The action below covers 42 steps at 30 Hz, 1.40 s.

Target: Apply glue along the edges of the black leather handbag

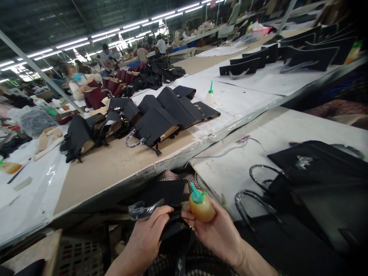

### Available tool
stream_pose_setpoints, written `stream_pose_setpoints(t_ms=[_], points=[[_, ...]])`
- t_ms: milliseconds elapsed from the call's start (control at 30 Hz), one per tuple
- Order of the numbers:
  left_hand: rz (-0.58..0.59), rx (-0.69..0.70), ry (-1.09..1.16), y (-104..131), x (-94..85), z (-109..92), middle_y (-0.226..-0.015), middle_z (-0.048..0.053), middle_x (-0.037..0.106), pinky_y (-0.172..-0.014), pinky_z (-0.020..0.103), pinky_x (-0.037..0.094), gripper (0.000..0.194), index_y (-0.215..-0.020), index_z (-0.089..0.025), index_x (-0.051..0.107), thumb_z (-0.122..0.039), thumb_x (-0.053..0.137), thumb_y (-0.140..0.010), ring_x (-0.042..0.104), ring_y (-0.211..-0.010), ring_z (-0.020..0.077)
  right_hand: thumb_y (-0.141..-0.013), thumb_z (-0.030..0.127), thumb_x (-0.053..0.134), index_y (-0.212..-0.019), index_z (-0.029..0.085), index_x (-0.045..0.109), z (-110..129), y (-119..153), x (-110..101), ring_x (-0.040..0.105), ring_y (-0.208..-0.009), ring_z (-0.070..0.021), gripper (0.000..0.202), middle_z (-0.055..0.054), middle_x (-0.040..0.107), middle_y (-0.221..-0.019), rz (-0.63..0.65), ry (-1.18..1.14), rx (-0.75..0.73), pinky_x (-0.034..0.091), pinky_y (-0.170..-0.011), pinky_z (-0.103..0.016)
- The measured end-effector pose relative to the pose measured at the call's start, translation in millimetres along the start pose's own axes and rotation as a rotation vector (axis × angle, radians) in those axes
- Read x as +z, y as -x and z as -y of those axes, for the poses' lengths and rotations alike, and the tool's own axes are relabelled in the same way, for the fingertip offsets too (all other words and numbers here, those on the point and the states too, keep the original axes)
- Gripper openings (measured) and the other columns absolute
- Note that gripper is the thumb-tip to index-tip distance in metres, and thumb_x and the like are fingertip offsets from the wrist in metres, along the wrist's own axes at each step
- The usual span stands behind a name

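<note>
My left hand (150, 234) grips the edge of a black handbag (169, 193) in my lap. A plastic-wrapped handle (146, 209) sticks out beside its fingers. In my right hand (220, 230) is a squeeze bottle (202, 210) of amber liquid, likely glue, with its green nozzle pointing up and to the left. The fingers of that hand curl behind the bottle, close to the bag's opening. The lower part of the bag lies in shadow, partly hidden by my hands.
Black bags (161, 119) are piled on the long table (120, 168) ahead. Another squeeze bottle (210, 96) stands behind them. More finished-looking bags (322, 165) lie on the right-hand table (230, 161). A plastic crate (80, 255) sits below left. People work farther back.
</note>
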State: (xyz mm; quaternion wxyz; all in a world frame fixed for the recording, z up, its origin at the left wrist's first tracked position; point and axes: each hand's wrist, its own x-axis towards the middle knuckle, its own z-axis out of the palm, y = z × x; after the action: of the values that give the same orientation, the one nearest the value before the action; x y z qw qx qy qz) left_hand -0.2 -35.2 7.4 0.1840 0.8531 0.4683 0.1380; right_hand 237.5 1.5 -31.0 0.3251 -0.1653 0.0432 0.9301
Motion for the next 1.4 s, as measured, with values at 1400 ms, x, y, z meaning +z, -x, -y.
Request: stream_pose_setpoints(t_ms=[1400], points=[[0.047, 0.010, 0.464, -28.7, -30.5, -21.7, -0.130, 0.009, 0.066, -0.099, 0.034, 0.055, 0.049, -0.142, -0.027, 0.045, -0.017, 0.062, -0.097, 0.067, -0.114, 0.0225, -0.082, 0.053, 0.082, -0.105, 0.016, 0.081, 5.3, 45.7, 47.4, 0.075, -0.102, -0.0344, 0.044, -0.017, 0.078, -0.117, -0.101, 0.172, -0.352, 0.052, -0.101, -0.047]])
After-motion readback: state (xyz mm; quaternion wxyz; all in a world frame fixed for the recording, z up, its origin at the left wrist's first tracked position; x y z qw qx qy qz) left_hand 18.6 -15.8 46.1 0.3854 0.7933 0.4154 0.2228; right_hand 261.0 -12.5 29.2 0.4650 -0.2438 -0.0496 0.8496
